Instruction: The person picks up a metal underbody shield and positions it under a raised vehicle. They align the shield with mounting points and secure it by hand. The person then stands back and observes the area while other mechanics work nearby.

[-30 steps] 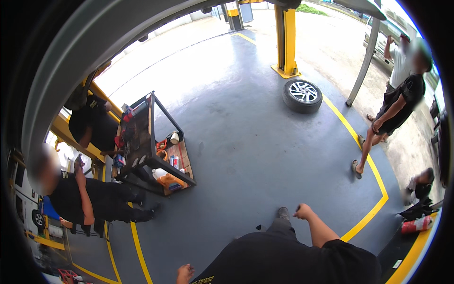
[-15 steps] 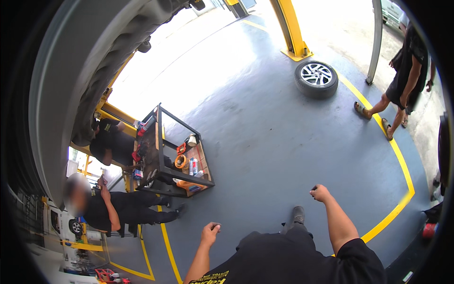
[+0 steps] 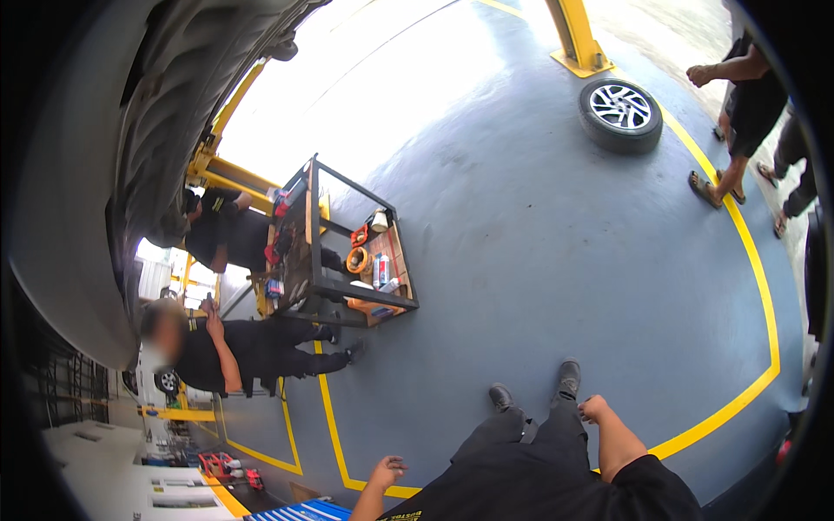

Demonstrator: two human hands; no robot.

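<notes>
My left hand [image 3: 387,471] hangs low at my left side, its fingers loosely bent and apart, with nothing seen in them. Beside my right thigh is my right hand [image 3: 593,409], its fingers curled in; I see no object in it. Neither hand touches anything around it. Both my dark shoes [image 3: 569,377] show on the grey-blue floor [image 3: 486,260]. Ahead to the left stands a black metal cart [image 3: 407,260] holding bottles [image 3: 380,271], an orange round container [image 3: 357,260] and a white can [image 3: 380,220].
A wheel with its tyre [image 3: 620,108] lies flat by a yellow lift post [image 3: 575,39]. Overhead left is a raised vehicle [image 3: 78,200]. Two people in black [image 3: 217,352] are near the cart. Others [image 3: 751,113] stand at the right, by a yellow floor line [image 3: 764,300].
My view has shifted, so the cart and wheel sit farther right and higher. My right hand has dropped nearer my thigh. Both my shoes now show. A person at the right has raised a forearm.
</notes>
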